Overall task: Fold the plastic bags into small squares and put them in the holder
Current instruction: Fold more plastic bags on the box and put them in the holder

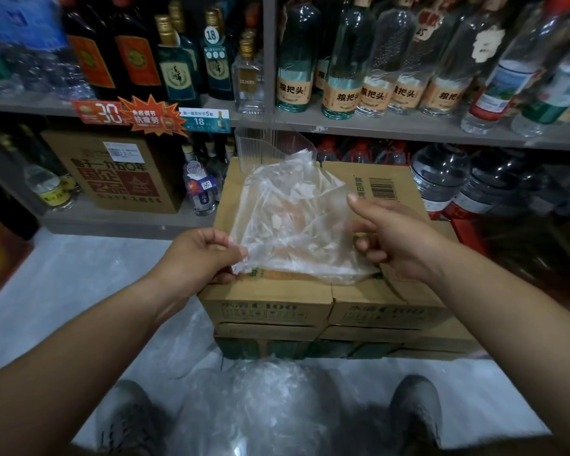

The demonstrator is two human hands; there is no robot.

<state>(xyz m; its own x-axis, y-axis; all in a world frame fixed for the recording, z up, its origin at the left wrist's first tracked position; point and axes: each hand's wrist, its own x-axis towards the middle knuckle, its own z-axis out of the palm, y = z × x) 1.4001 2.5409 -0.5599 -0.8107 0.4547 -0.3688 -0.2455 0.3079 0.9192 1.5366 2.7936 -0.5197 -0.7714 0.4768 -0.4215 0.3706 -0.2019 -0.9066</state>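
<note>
A clear, crinkled plastic bag (290, 222) is stretched just above the top of a stack of cardboard boxes (267, 301). My left hand (198, 258) pinches its near left corner between thumb and fingers. My right hand (392, 235) grips its right edge, thumb on top and fingers curled beneath the film. A clear plastic holder (264, 146) stands at the far end of the box top, behind the bag. A heap of loose clear bags (264, 399) lies on the floor between my feet.
Shelves of glass bottles (343, 60) fill the wall behind the boxes. A brown carton (119, 172) and small bottles sit on the lower shelf at left; large water jugs (441, 176) stand at right. Pale floor (63, 274) lies to the left.
</note>
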